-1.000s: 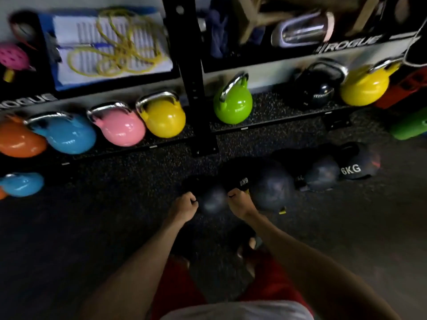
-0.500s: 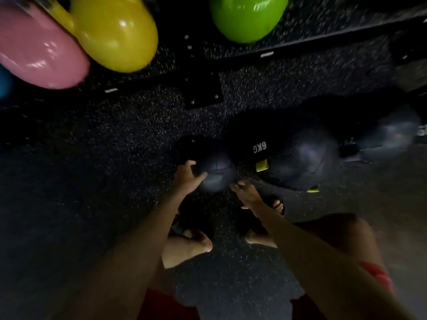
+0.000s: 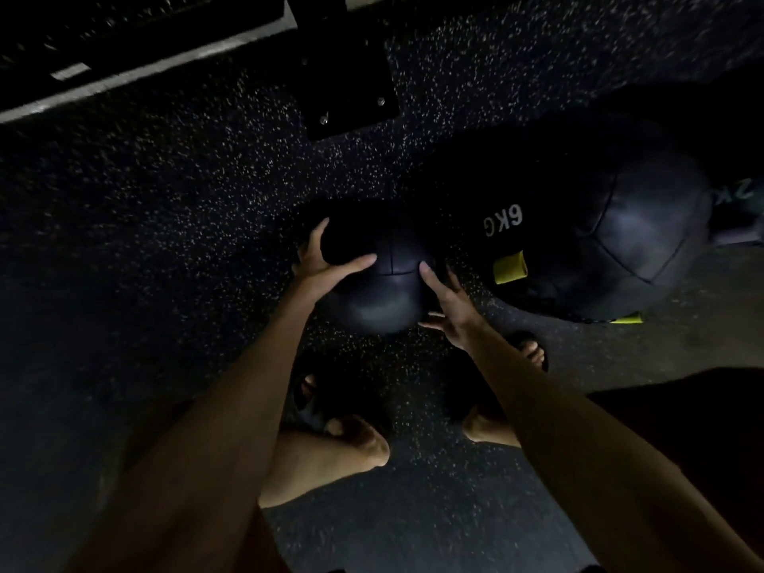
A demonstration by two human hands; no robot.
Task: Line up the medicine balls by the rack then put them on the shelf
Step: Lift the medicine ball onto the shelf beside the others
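Observation:
A small dark medicine ball (image 3: 382, 297) lies on the speckled rubber floor, straight ahead of my feet. My left hand (image 3: 320, 264) clasps its left side, thumb laid across the top and fingers reaching round the far side. My right hand (image 3: 448, 306) touches its right side with straight, spread fingers. Just to the right lies a large dark medicine ball (image 3: 612, 246) marked 6KG with yellow tags, close to or touching the small one. The edge of a third ball (image 3: 738, 213) shows at the far right.
The rack's black foot plate (image 3: 351, 93) is bolted to the floor behind the balls, and its bottom rail (image 3: 124, 82) runs off to the upper left. My sandalled feet (image 3: 351, 428) stand just behind the small ball. The scene is very dark.
I have bent lower, so the kettlebells left the view. My left hand has wrapped round the small ball's side and my right hand has come onto its other side.

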